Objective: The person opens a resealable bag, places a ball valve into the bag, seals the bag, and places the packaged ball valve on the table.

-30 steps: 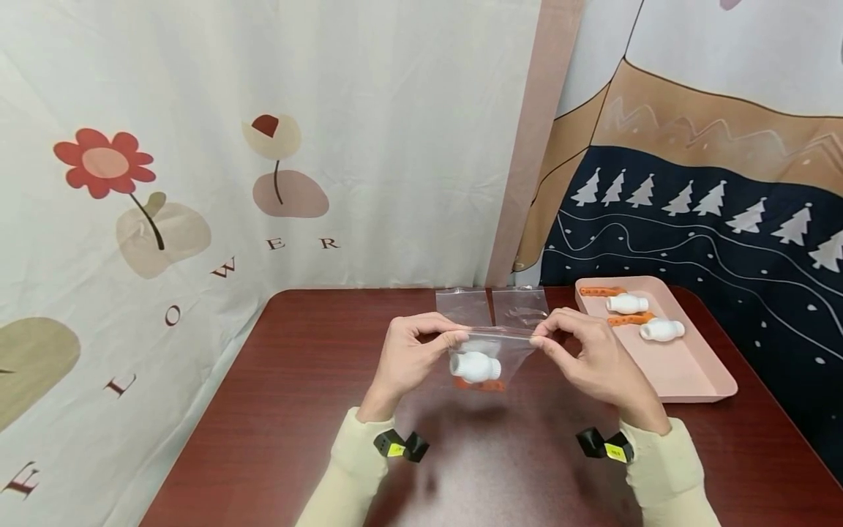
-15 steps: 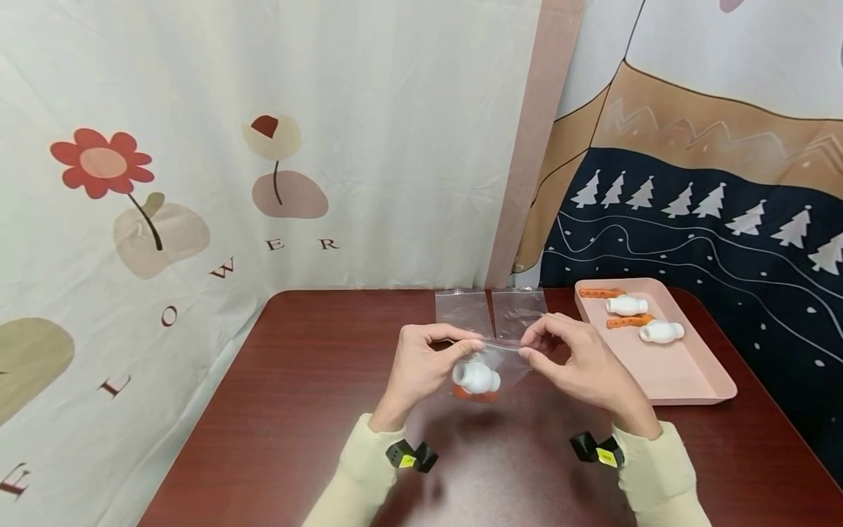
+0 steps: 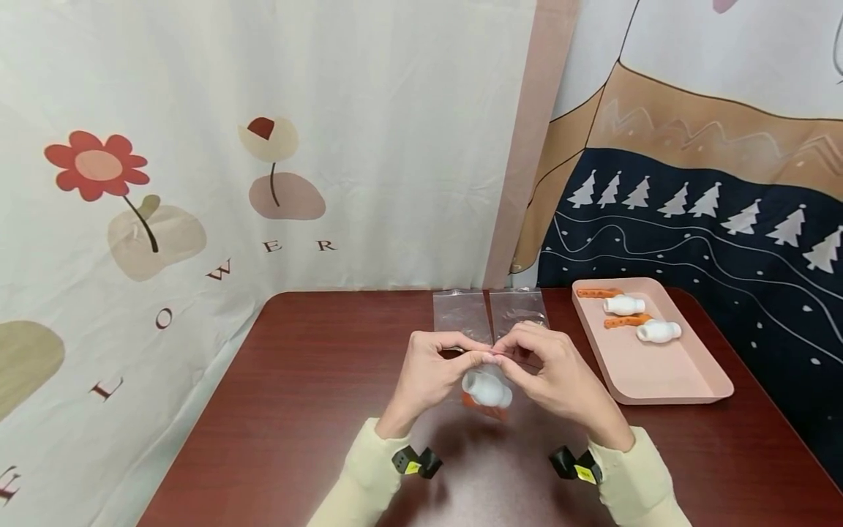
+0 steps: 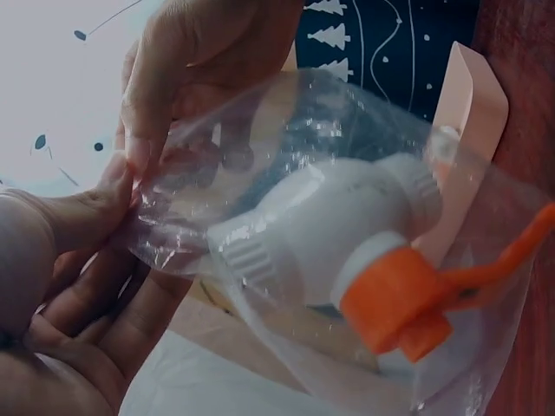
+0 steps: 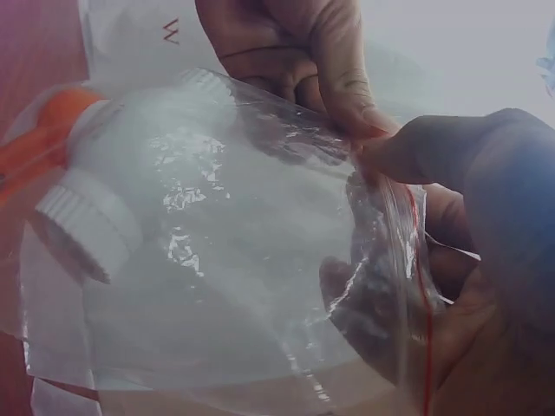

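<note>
Your left hand [image 3: 428, 373] and right hand [image 3: 560, 377] meet, pinching the clear bag [image 5: 251, 277] over the table [image 3: 316, 395], in from its far edge. The bag looks soft, light and slippery, the white part [image 4: 321, 217] inside hard; the zip strip [image 5: 425, 321] seems best to hold.

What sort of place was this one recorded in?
Probably an indoor workspace, perhaps screened off for filming: a dark reddish table, printed cloth hanging behind it, and small parts laid out in a pink tray, with a clear bag held nearby.
</note>
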`<state>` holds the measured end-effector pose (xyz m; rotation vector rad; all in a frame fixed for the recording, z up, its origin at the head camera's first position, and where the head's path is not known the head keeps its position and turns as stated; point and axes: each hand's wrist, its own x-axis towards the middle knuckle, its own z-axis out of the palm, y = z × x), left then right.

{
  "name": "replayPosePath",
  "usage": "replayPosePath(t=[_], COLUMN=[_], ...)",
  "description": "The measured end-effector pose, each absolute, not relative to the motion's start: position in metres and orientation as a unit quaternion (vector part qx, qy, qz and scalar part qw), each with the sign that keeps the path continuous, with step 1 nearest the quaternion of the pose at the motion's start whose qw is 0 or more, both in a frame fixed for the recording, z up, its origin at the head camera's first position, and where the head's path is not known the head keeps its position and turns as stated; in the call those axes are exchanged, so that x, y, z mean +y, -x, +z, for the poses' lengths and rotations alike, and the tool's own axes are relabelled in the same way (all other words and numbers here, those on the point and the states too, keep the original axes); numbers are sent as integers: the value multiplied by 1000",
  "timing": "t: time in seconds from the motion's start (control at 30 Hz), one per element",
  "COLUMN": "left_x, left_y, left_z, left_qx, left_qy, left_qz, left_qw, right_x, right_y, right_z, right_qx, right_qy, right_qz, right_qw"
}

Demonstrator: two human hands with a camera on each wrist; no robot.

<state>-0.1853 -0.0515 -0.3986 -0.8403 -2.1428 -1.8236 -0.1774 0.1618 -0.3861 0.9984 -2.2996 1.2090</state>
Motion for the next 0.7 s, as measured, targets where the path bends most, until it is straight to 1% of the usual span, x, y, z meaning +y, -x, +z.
replayPosePath(t=[0.3,0.53,0.7], left_x=[-54,-53,-56], left_y=[187,185,185], left_z=[-398,-396,-396], left_qx=[-729,-723,-720], left_qy=[329,326,304], left_qz=[-585,-590,-602], left_qw=[135,154,165], right_x=[159,159,163], right_y=[175,173,174], right_z=[-385,-382,-383], right_qx=[-818,-818,-820], right_qy=[-355,-360,-355], right_qz=[412,406,407], right_qw=[188,193,190])
